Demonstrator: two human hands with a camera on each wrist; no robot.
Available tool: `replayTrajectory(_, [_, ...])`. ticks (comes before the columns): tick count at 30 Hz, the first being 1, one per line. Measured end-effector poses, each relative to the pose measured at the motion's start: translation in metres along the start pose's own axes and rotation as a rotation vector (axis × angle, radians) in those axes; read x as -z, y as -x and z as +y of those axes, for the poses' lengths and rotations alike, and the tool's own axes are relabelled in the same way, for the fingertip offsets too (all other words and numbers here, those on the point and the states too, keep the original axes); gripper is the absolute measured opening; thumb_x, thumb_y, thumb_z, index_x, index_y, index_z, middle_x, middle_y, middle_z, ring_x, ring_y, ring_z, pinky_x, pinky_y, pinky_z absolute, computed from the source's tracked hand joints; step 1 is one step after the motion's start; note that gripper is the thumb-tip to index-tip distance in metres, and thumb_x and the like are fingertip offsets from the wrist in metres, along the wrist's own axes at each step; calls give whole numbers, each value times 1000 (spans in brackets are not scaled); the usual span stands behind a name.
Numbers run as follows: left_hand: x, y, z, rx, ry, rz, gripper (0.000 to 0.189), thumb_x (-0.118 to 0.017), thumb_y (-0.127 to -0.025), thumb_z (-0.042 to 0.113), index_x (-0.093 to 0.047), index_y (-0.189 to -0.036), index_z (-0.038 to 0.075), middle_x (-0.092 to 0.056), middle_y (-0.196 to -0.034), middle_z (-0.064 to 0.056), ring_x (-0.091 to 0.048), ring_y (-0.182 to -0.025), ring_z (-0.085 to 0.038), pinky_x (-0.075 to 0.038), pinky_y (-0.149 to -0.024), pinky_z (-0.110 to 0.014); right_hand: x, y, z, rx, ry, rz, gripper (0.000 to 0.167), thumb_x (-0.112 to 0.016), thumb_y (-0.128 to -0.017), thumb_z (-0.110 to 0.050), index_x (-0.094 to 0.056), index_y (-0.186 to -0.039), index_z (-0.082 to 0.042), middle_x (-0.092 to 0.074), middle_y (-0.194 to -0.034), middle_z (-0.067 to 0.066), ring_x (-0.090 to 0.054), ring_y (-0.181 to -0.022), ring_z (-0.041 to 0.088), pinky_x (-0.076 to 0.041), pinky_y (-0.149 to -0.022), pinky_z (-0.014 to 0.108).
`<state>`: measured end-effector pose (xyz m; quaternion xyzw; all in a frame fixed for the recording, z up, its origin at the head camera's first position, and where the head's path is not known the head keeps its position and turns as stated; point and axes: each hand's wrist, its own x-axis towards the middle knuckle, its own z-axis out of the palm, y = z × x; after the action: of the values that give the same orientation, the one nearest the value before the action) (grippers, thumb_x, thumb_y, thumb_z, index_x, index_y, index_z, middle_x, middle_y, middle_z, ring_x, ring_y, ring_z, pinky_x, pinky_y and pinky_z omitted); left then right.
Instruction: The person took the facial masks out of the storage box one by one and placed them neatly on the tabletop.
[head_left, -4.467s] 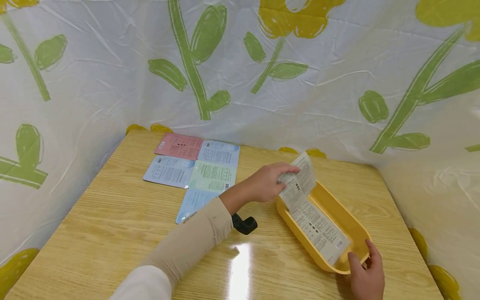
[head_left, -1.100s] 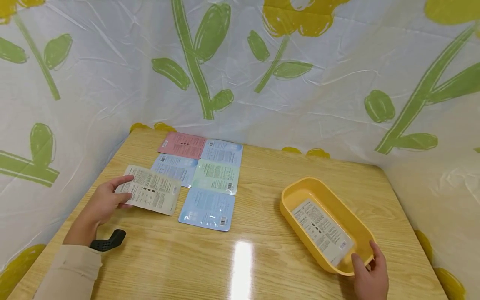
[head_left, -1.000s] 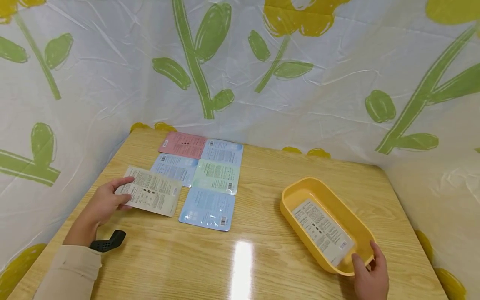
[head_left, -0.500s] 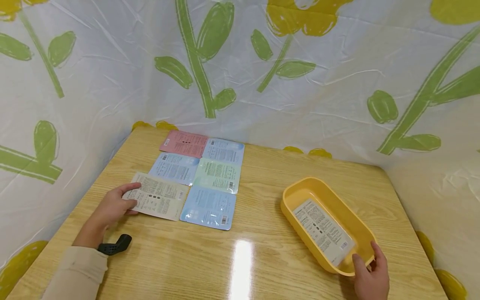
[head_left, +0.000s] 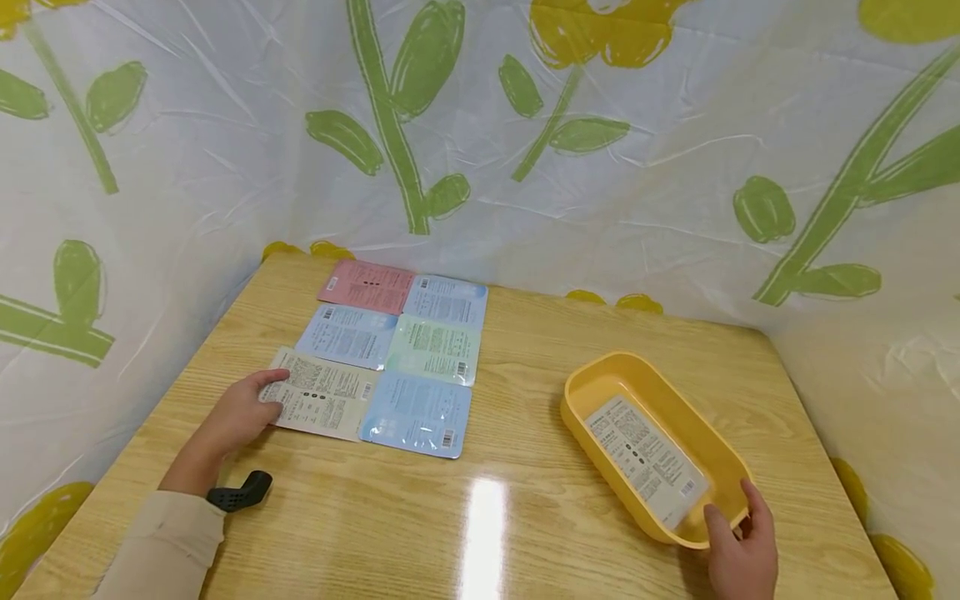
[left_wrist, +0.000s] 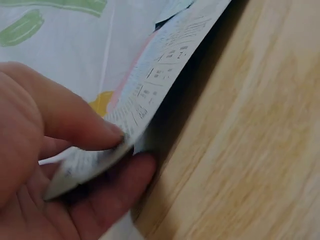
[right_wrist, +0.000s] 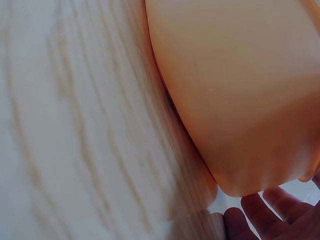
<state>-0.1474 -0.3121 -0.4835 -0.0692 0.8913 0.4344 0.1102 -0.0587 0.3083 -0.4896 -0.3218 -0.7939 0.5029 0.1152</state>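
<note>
My left hand (head_left: 242, 408) pinches the left end of a cream sheet mask packet (head_left: 330, 392), thumb on the printed face and fingers beneath. In the left wrist view the packet (left_wrist: 150, 95) bends upward at the pinched end, with a dark gap under its edge. Its right end meets a blue packet (head_left: 416, 417), and its far edge lies by a light-blue packet (head_left: 348, 336). My right hand (head_left: 742, 546) grips the near end of a yellow plastic tray (head_left: 585, 454), thumb over the rim and fingers outside. Another cream packet (head_left: 645, 462) lies inside the tray.
Beyond these lie a green packet (head_left: 435, 348), a pink packet (head_left: 366, 286) and another blue packet (head_left: 447, 300), set close together printed side up. The wooden table (head_left: 360, 533) ends at a white flowered curtain (head_left: 637, 208) behind and at both sides.
The left hand took a cream packet out of the tray and carried it left. Over the last second it came down and slid rightward against the blue packet. The right hand stayed on the tray.
</note>
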Motion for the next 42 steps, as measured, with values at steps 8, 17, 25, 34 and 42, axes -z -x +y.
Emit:
replayTrajectory(8, [-5,-1,3,-148,-238,58,61,-66,-90,12,-43,-137,-20,-39,-138,-42,-32,-131,-58,-27,-106,-66,1,-3,0,-6,22,-20,68,-51,-101,-25,-20,-161,-14,-29,-158,20,-44,-118,15,-38,-68,1])
replayTrajectory(17, [-3,0,8,-140,-303,38,64,-64,-92,17,-41,-138,-21,-35,-140,-44,-32,-130,-59,-28,-105,-68,1,-2,-1,-3,41,-30,69,-51,-102,-26,-19,-161,-15,-29,-159,20,-44,-118,16,-37,-68,1])
replayTrajectory(25, [-4,0,11,-123,-373,43,65,-65,-93,23,-44,-137,-19,-31,-141,-45,-31,-127,-63,-29,-103,-70,2,-2,1,-2,40,-23,68,-51,-101,-26,-20,-161,-15,-31,-158,20,-45,-113,13,-38,-67,1])
replayTrajectory(34, [-6,-1,12,-135,-426,62,63,-65,-93,24,-47,-135,-20,-33,-140,-46,-31,-125,-66,-28,-102,-72,2,-2,3,4,61,-16,67,-50,-102,-27,-20,-161,-16,-29,-159,18,-44,-122,19,-36,-68,0])
replayTrajectory(42, [-8,0,12,-127,-380,68,65,-64,-95,25,-42,-139,-18,-29,-143,-45,-26,-130,-64,-25,-104,-71,2,-4,7,14,48,-20,67,-51,-102,-25,-21,-161,-14,-28,-159,19,-45,-114,13,-38,-68,1])
